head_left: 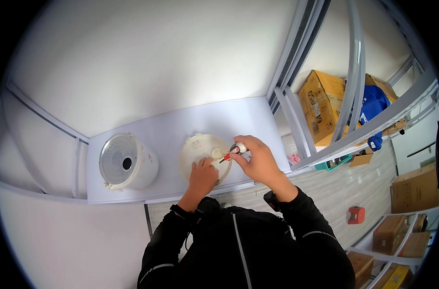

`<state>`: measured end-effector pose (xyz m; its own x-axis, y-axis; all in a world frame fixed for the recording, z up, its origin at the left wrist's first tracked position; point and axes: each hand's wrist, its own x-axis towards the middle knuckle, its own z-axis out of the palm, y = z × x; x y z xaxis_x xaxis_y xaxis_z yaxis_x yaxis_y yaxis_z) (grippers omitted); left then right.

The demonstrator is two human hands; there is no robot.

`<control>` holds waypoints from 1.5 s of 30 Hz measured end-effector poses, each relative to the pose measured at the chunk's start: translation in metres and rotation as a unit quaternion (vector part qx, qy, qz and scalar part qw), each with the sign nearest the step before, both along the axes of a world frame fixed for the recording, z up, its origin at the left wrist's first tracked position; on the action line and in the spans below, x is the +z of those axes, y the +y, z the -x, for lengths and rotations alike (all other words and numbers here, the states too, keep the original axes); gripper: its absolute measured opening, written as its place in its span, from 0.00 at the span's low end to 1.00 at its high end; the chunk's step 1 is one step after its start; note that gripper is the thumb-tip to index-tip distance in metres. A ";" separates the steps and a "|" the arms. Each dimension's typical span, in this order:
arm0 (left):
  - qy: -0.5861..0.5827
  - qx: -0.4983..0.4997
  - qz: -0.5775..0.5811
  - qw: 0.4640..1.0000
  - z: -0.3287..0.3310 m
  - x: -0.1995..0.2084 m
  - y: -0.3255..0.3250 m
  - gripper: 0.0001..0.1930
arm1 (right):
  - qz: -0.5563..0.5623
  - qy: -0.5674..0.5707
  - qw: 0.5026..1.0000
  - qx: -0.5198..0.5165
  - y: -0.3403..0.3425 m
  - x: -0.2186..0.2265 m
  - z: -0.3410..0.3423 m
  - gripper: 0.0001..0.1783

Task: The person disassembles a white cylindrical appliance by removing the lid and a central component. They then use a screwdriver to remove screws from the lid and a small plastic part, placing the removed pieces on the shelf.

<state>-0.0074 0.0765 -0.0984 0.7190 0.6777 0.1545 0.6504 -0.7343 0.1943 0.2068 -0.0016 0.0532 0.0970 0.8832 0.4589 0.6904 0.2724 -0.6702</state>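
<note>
A round off-white shell (189, 147), shaped like a shallow basin, lies on the white tabletop in front of me. Near its middle is a small cream round part (216, 153). My left hand (202, 177) rests over the shell's near left side, fingers stretched toward that round part and apart from each other. In my right hand (259, 161) is a red and white hand tool (234, 151) with a thin dark tip, much like a small power screwdriver. The tip points down and left over the shell. Whether it touches anything cannot be made out.
A white drum-shaped container (145, 166) stands left on the white table (243, 113), its grey top (114, 156) having a dark round hole. Grey frame posts rise at right. Beyond are a yellow carton (323, 106), blue cloth (373, 103), red stool (356, 215) and shelved boxes (389, 233).
</note>
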 end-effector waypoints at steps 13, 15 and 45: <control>-0.001 0.074 0.052 0.996 -0.005 0.009 0.002 0.15 | -0.006 0.009 1.000 -0.016 -0.009 0.005 -0.017 0.24; -0.031 0.075 0.015 0.997 -0.006 0.014 0.001 0.13 | -0.019 0.013 0.999 -0.025 -0.010 0.006 -0.020 0.24; -0.039 -0.123 0.058 0.990 -0.130 0.004 0.007 0.10 | -0.099 0.013 0.975 -0.199 -0.093 -0.009 -0.078 0.26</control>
<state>0.1228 0.0835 -0.0942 0.8537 0.4993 0.1479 0.4337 -0.8389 0.3289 0.2844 -0.0946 0.0439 0.4271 0.6671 0.6104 0.7520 0.1128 -0.6495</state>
